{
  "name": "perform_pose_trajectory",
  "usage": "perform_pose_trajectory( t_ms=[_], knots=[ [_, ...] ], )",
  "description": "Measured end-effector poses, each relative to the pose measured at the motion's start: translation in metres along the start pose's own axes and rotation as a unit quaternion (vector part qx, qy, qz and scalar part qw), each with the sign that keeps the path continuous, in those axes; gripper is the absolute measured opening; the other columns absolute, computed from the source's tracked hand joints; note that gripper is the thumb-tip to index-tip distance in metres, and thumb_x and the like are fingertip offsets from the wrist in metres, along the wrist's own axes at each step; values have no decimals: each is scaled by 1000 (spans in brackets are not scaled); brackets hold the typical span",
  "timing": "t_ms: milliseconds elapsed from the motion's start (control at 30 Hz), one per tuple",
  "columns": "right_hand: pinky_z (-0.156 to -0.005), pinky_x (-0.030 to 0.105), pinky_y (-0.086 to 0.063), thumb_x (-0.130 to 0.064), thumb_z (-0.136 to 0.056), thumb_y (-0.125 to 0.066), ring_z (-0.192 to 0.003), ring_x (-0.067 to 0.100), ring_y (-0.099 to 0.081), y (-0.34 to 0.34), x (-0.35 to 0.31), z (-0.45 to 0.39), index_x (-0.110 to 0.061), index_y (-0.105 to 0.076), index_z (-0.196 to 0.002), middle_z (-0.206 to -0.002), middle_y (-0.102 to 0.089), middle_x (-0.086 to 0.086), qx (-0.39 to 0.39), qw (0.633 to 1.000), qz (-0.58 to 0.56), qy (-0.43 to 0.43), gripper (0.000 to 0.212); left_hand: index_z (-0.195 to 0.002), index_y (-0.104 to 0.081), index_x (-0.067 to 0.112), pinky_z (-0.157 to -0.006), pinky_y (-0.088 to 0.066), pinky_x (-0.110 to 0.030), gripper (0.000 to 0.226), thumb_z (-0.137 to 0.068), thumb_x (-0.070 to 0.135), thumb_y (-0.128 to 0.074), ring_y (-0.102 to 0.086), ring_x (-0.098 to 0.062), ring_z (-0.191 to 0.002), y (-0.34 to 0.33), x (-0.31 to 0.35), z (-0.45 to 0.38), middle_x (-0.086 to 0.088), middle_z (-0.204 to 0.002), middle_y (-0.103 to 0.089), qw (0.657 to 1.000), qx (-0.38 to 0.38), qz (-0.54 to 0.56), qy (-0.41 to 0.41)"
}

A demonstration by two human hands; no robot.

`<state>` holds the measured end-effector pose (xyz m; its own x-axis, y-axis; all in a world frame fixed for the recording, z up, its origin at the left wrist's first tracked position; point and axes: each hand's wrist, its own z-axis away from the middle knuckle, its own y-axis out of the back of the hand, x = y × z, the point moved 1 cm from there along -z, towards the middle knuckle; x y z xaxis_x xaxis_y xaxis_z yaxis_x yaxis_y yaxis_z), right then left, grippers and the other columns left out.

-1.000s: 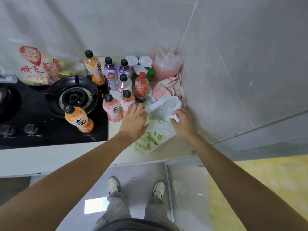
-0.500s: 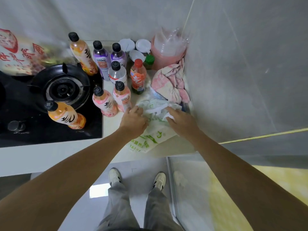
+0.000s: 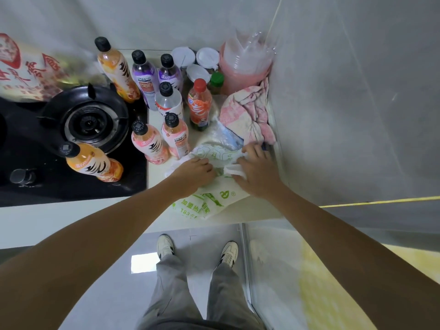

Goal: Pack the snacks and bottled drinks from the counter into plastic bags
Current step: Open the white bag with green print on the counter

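A white plastic bag with green print (image 3: 215, 201) lies flat on the counter's front edge. My left hand (image 3: 194, 173) pinches its left rim, and my right hand (image 3: 258, 171) grips its rolled white handle. Behind the bag stand several bottled drinks: two pink ones (image 3: 148, 145) (image 3: 177, 136), a red-capped orange one (image 3: 200, 104), a clear one (image 3: 169, 100), two purple ones (image 3: 145, 78) (image 3: 170, 72) and a tall orange one (image 3: 116, 70). Another orange bottle (image 3: 91, 163) stands on the stove. A red-and-white snack bag (image 3: 23, 70) is at the far left.
A black gas stove (image 3: 85, 122) fills the counter's left part. A pink cloth (image 3: 247, 113) and a pink tub of clear plastic (image 3: 245, 65) sit in the right corner against the tiled wall, with white-lidded jars (image 3: 207, 57) behind the bottles. A crumpled clear bag (image 3: 225, 136) lies by the cloth.
Both hands have drawn closer together on the bag's mouth and flattened it on the counter. The view has tilted, so the bottles sit a little higher in frame.
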<state>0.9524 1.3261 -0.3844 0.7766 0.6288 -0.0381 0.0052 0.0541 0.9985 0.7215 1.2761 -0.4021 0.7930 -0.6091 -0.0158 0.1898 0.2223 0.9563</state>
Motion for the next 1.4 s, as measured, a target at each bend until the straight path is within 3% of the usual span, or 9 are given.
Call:
perform_pose_trajectory(
  t_ms=[100, 200, 333, 500, 633, 733, 900, 1100, 1400],
  knots=[
    [-107, 44, -42, -8, -80, -63, -135, 28, -43, -3, -9, 0, -18, -60, -127, -143, -50, 4, -24, 991, -69, 112, 48, -134, -56, 12, -105, -38, -35, 52, -83, 2, -58, -54, -27, -118, -1, -4, 4, -5, -126, -62, 999, -7, 26, 41],
    [-102, 42, -47, 8, -72, -62, -120, 25, -54, -14, -10, 2, -18, -64, -129, -126, -64, -2, -65, 982, -80, 157, 62, -132, -58, 13, -105, -37, -37, 42, -91, 16, -54, -49, -27, -121, -2, -6, 10, -5, -127, -59, 997, -25, 17, 66],
    [-90, 46, -52, -31, -81, -54, -101, 27, -57, -14, -2, 6, -14, -73, -108, -100, -68, 0, -55, 990, -75, 101, 37, -113, -71, 17, -105, -37, -39, 34, -98, 34, -45, -47, -26, -118, -1, -6, 15, -3, -120, -58, 994, -45, 14, 100],
    [-85, 31, -37, -75, -95, -24, -101, 20, -55, -1, -11, -4, -16, -77, -87, -87, -64, -1, -164, 984, -69, 12, 80, -110, -72, 16, -110, -34, -40, 42, -104, 40, -38, -46, -25, -118, 5, -2, 16, -2, -113, -63, 989, -59, 45, 128],
    [-76, 28, -34, -43, -98, -62, -94, 21, -61, -2, -12, -9, -12, -69, -80, -83, -65, 1, -160, 986, 27, 29, 38, -115, -73, 12, -117, -32, -40, 37, -99, 41, -57, -48, -26, -123, 12, -2, 18, -4, -113, -69, 984, -81, 50, 149],
    [-70, 30, -46, -17, -63, -90, -61, 23, -64, -6, -10, -3, -18, -63, -62, -57, -61, -2, -138, 989, 45, 24, 28, -118, -71, 11, -116, -33, -38, 48, -91, 50, -66, -48, -27, -123, 12, -1, 26, -5, -114, -69, 984, -95, 28, 151],
    [-107, 49, -36, -49, -81, -76, -106, 28, -64, -14, -1, 2, -25, -68, -106, -106, -67, 1, -196, 978, 71, 19, 35, -125, -64, 20, -113, -31, -37, 60, -83, 62, -67, -46, -26, -123, 8, 5, 37, -3, -120, -61, 984, -75, 34, 159],
    [-105, 57, -38, -84, -59, -70, -114, 30, -55, -14, -2, 9, -34, -53, -123, -124, -50, 0, -207, 976, 61, 5, 84, -150, -41, 29, -126, -9, -51, 93, -75, 82, -56, -13, -37, -153, 5, 8, 45, -15, -155, -37, 976, -99, 43, 187],
    [-117, 65, -25, -88, -48, -74, -143, 43, -30, -19, 8, 24, -33, -4, -162, -161, -19, 12, -199, 978, 67, -5, 144, -161, 6, 38, -124, 3, -60, 121, -67, 98, -42, 26, -43, -151, -15, 10, 62, -20, -167, 18, 963, -123, 77, 226]
  ],
)
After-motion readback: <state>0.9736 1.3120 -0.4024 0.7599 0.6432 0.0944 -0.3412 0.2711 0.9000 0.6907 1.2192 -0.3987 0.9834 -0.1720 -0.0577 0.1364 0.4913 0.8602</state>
